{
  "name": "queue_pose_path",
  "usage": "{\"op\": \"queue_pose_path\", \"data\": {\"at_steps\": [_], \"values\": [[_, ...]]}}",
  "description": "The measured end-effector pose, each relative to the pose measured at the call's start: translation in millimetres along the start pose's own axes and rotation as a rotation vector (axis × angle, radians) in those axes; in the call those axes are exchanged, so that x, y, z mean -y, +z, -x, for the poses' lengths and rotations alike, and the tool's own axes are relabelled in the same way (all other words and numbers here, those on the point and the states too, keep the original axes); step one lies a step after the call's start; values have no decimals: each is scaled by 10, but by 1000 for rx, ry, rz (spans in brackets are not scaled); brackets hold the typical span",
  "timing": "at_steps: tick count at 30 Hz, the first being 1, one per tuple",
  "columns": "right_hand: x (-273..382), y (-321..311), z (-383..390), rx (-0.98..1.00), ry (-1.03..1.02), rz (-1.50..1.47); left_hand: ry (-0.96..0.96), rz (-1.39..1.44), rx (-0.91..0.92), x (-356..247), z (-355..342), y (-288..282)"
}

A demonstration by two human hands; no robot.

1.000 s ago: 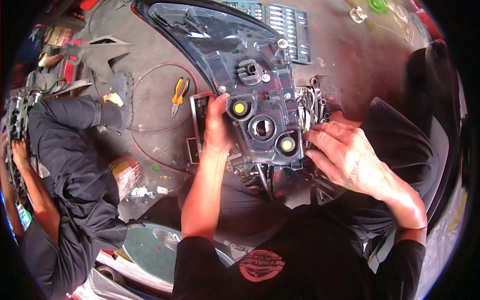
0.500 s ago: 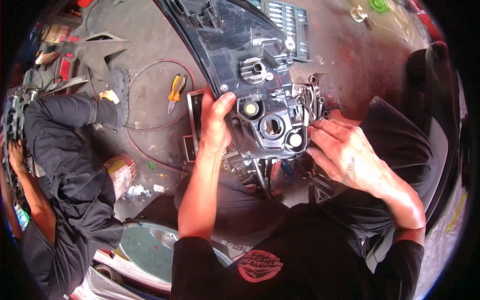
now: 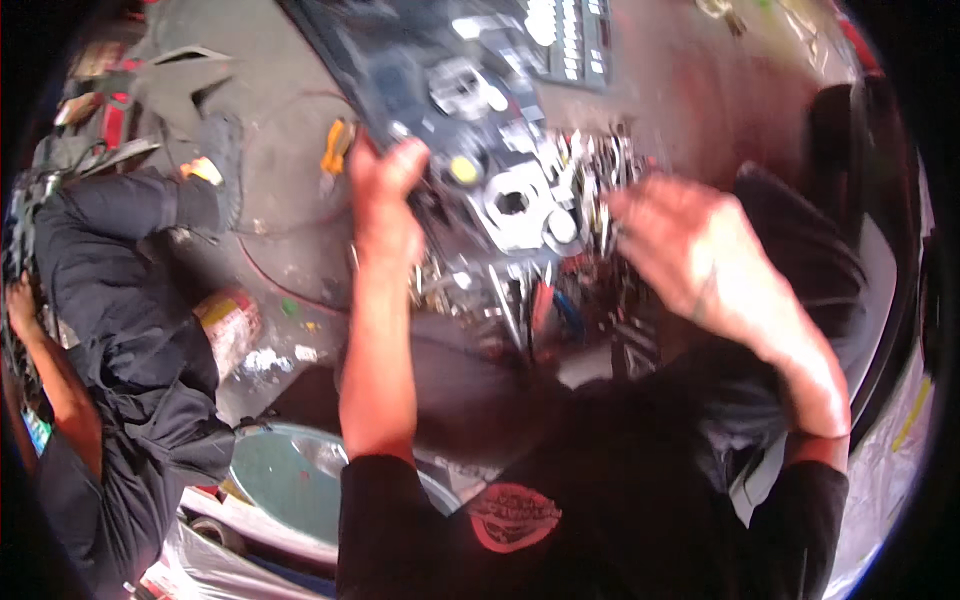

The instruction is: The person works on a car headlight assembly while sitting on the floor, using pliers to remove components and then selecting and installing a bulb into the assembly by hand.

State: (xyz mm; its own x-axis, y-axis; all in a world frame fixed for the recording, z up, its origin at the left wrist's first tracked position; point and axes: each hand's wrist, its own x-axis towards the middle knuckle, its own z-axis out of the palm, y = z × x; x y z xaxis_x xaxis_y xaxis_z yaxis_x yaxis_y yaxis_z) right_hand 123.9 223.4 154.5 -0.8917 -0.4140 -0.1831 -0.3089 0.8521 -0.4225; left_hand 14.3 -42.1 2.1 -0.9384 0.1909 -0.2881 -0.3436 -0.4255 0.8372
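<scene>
Steadying the black lamp housing (image 3: 462, 128) takes a firm left hand (image 3: 385, 200), grip clasping its edge; right hand (image 3: 692, 240) near metal tools (image 3: 618, 160), grip too blurred to tell.

Passage outside the left hand (image 3: 385, 195)
Floor (image 3: 283, 175) gives room around the pliers (image 3: 334, 150); lamp housing (image 3: 437, 130) and tools (image 3: 597, 160) block the gap toward the right hand (image 3: 695, 250).

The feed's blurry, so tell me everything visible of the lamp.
The lamp is dark, plastic-looking and blurred. A yellow disc, a pale ring around a dark hole and a pale round fitting mark its near side. It slants above the tools, its upper end out of frame. The left grip clasps its left edge, thumb on its face; the right grip is beside it, contact unclear.
</scene>
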Motion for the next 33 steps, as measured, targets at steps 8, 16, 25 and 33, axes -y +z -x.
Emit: {"op": "queue_pose_path", "data": {"at_steps": [8, 16, 25, 33], "values": [[-292, -244, 44, -135, -87, 292, 137, 143, 110, -327, -186, -263], [-187, -224, 67, -120, 267, 231, 224, 191, -27, -303, -281, -469], [-278, -164, 57, -113, 139, 284, 181, 161, -46, -369, -223, -460], [-646, 288, 106, 18, 187, 138, 183, 193, -12, -349, -245, -319]]}}
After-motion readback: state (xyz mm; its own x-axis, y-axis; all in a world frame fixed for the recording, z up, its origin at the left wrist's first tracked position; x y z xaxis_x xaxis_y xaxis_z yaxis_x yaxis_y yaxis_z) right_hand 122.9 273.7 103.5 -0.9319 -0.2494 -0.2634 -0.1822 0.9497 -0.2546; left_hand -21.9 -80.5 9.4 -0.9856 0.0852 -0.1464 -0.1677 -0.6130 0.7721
